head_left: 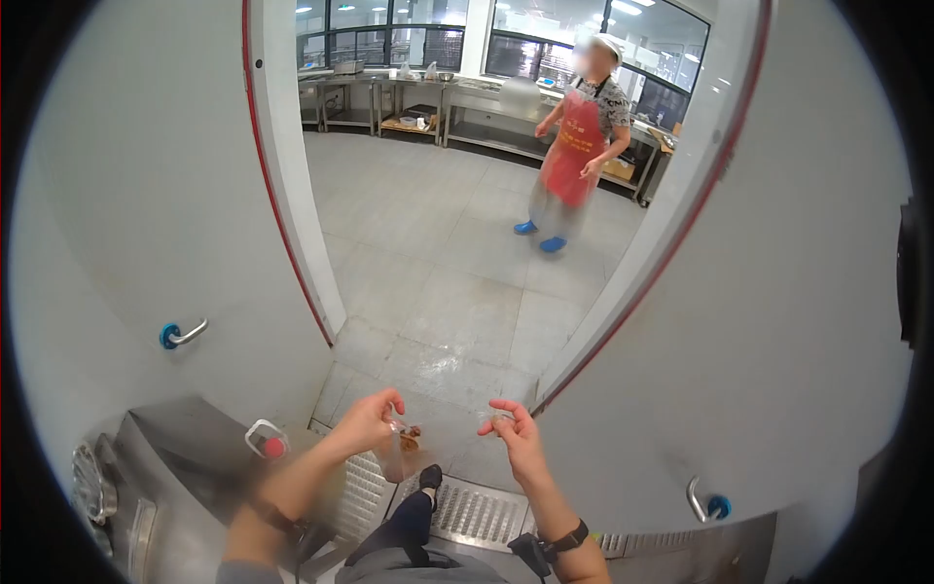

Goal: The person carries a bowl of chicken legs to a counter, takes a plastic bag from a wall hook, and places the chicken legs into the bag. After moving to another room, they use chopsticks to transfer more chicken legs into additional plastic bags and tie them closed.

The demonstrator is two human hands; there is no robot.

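Observation:
My left hand [370, 422] is closed on the top of a clear plastic bag [407, 457], which hangs below the fingers with some brown pieces inside. To the right of it, apart from the bag, my right hand [512, 435] has its thumb and fingers pinched round a small piece of something clear, too small to make out. Both hands are held in front of my body, above the threshold of an open doorway.
Door leaves with metal handles [190, 333] [702, 501] flank me. Beyond the doorway a person in a red apron [572, 146] stands near steel tables [496, 134]. A metal grate [477, 516] lies underfoot; a white jug [265, 438] is at lower left.

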